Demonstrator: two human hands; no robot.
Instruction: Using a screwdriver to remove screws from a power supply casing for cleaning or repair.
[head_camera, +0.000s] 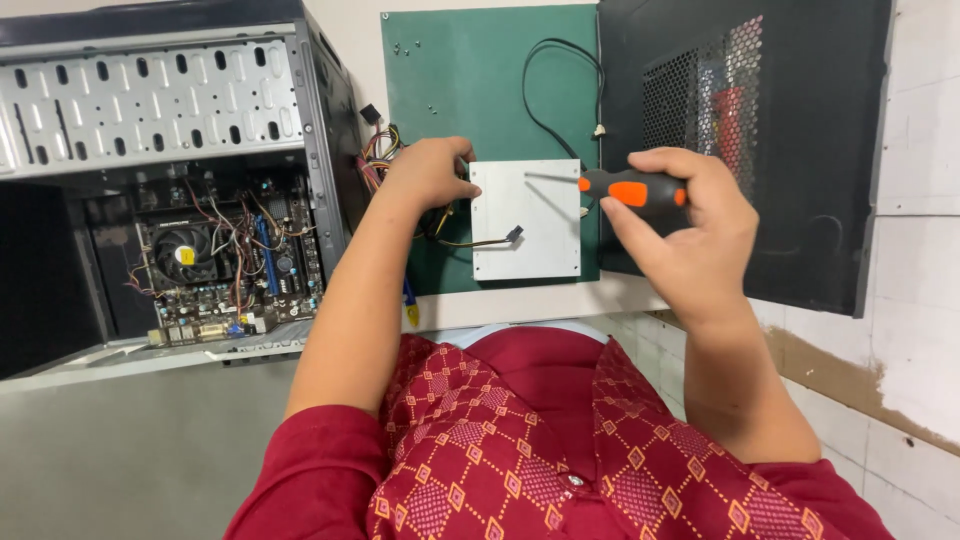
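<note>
The right hand (685, 215) grips an orange-black screwdriver (625, 187); its tip meets the grey metal box (525, 218), which the left hand (430, 172) clasps on a green mat (450, 70) over the white bench.

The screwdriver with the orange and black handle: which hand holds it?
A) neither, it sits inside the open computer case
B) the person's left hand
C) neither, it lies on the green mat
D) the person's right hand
D: the right hand grips the screwdriver by its handle over the silver metal box, while the left hand rests at that box's left edge.
</note>
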